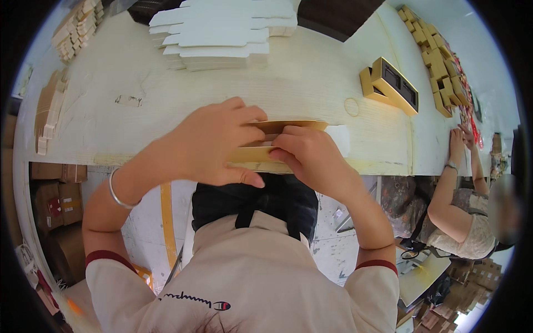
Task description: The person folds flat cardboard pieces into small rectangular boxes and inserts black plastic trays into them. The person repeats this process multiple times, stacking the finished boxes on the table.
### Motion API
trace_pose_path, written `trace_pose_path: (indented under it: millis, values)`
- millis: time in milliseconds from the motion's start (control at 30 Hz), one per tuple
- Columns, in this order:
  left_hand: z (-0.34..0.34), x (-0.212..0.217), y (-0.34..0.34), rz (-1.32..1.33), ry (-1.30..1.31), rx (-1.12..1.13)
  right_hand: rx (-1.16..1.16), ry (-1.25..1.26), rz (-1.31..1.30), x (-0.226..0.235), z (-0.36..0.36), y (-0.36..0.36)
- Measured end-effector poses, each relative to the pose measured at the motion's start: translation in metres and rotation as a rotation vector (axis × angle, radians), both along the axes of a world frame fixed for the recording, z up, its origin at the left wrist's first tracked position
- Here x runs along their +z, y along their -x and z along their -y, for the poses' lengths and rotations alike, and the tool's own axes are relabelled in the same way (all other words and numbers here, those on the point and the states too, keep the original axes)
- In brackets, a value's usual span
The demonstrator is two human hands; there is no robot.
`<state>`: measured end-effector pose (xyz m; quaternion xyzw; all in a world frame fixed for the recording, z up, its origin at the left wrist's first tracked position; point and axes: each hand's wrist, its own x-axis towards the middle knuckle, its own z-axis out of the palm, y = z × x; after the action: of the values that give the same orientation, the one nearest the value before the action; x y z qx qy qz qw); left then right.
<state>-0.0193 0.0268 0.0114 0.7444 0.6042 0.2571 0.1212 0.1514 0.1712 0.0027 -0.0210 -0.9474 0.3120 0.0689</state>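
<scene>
A long, narrow box (252,155) with gold walls lies at the table's near edge in front of me, its open side up. My left hand (214,143) reaches over its left end, fingers spread and thumb stretched out toward me, apart from the near wall. My right hand (312,157) is closed on the box's near wall, with fingertips reaching into the opening. Something pale shows inside between the walls, partly hidden by my fingers. A white card piece (338,139) sticks out beside the box's right end.
A stack of flat white cartons (216,33) lies ahead, near dark brown boxes (338,16). Two gold boxes (394,86) with black inserts rest to the right. Many small gold boxes (438,66) line the far right, where a co-worker's hands (463,139) rest. Flat card bundles (50,111) stand left.
</scene>
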Motion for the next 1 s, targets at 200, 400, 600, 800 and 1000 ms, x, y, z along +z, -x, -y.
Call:
trace_pose_path:
  millis: [200,400,600,800,1000]
  values:
    - [0.003,0.001,-0.02,-0.064,0.086,0.205,-0.056,-0.278,-0.236,0.017,-0.005,-0.012]
    - [0.002,0.019,-0.03,0.039,0.36,0.118,0.165,0.214,-0.231,-0.009,0.018,-0.024]
    - [0.016,0.007,-0.006,-0.199,0.02,-0.077,0.151,0.293,-0.204,-0.018,-0.008,-0.034]
    - [0.008,-0.015,-0.008,0.046,-0.044,-0.223,0.08,0.195,-0.276,-0.019,-0.005,-0.026]
    - [0.004,-0.012,-0.011,0.133,0.017,-0.131,0.045,0.31,-0.191,-0.015,-0.005,-0.029]
